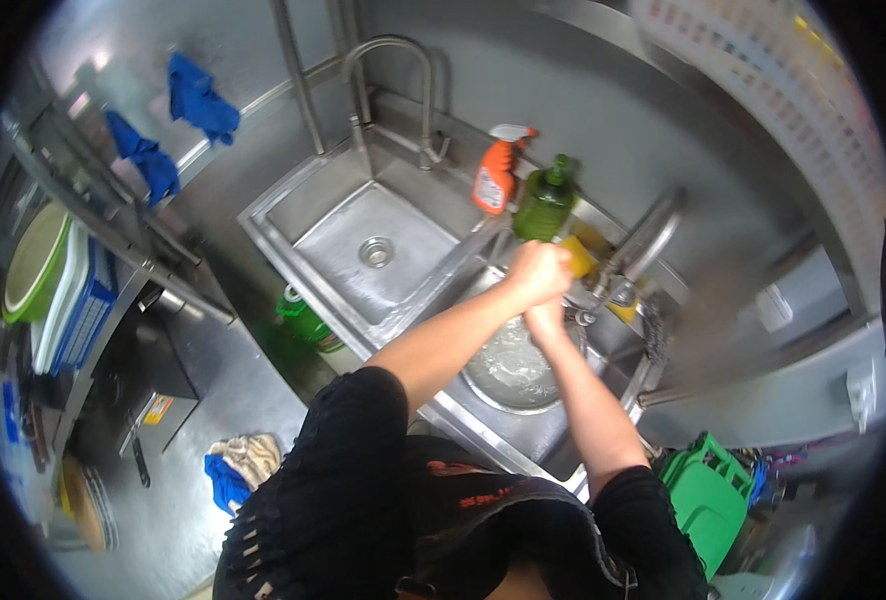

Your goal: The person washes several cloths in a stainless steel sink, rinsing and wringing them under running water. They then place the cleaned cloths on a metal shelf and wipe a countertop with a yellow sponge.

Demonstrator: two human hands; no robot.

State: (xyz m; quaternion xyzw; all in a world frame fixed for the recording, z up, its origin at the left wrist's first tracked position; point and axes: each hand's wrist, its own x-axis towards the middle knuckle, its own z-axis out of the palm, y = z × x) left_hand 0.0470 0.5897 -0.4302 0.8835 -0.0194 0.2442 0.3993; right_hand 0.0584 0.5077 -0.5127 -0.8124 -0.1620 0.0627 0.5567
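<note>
My left hand (539, 274) and my right hand (545, 315) are together over the right sink basin, one just above the other and touching. The fingers of my left hand look curled; whether something is between the hands cannot be seen. Below them a round metal bowl (521, 409) of rippling water sits in the basin. Just beyond the hands stand a green pump bottle (544, 206) and an orange spray bottle (494, 180). A yellow sponge (579, 257) lies beside my left hand, near the base of the right faucet (649, 236).
The left sink basin (375, 225) has a curved faucet (390, 41) behind it. A metal counter (180, 502) at left bears a bunched cloth (251, 457) and a black-handled knife (140, 461). A green lidded bin (709, 499) stands at right. Blue cloths (201, 101) hang at upper left.
</note>
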